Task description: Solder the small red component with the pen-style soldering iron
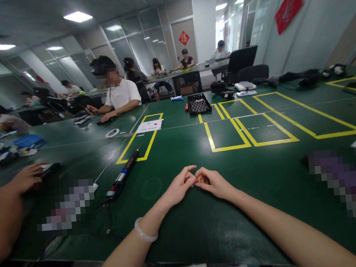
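My left hand [181, 185] and my right hand [212, 182] meet above the green table, fingertips touching. Between their pinched fingers shows a small orange piece [196, 179], mostly covered, so its kind cannot be made out. Both hands seem to grip it from either side. To the left of my hands lies a long pen-like electric tool [124, 172] with a thin metal tip, a blue band and a cable. Farther back stands a black tray [199, 109] holding several small metal pieces, a red item [186, 107] beside it.
Yellow tape outlines [231, 148] mark the green table [186, 239]. A white paper [149, 126] and a tape roll [112, 133] lie back left. A co-worker's hand [30, 176] is at far left; another person [121, 92] sits across. Black gear [222, 89] lies at the back.
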{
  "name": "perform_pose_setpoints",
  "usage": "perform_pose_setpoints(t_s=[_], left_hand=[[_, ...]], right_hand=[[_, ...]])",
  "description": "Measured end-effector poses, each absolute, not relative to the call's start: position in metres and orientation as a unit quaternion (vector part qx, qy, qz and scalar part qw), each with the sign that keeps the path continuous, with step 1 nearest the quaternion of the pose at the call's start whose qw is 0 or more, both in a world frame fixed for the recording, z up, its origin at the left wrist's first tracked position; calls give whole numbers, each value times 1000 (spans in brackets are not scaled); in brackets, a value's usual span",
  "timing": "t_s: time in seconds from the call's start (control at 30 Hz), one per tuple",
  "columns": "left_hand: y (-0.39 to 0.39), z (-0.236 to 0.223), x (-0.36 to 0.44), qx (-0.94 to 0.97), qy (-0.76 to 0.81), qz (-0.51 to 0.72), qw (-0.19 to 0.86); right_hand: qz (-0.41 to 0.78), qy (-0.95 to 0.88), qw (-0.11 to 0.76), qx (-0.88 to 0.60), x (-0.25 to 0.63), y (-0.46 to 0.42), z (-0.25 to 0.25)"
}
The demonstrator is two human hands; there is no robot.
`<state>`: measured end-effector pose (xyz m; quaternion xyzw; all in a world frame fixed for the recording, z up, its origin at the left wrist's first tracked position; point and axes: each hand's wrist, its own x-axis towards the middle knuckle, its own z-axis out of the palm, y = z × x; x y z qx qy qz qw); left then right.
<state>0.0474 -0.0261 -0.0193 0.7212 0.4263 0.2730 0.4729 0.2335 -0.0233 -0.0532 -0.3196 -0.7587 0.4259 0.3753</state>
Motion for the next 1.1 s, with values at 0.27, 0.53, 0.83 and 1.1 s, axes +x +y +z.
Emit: perform_pose_setpoints(t_s=[0.27, 0.53, 0.83, 1.1], left_hand=[[-38, -12, 46, 793, 443, 275, 316], [-34, -20, 47, 737, 460, 326, 374], [-27, -25, 38, 698, 468, 282, 462], [-16, -2, -103, 743, 646, 177, -16]], right_hand=[[431, -727, 359, -396, 237, -21, -52], [447, -723, 382, -363, 236, -21, -54], [324, -795, 355, -370, 236, -24, -53], [349, -775, 361, -385, 237, -18, -59]])
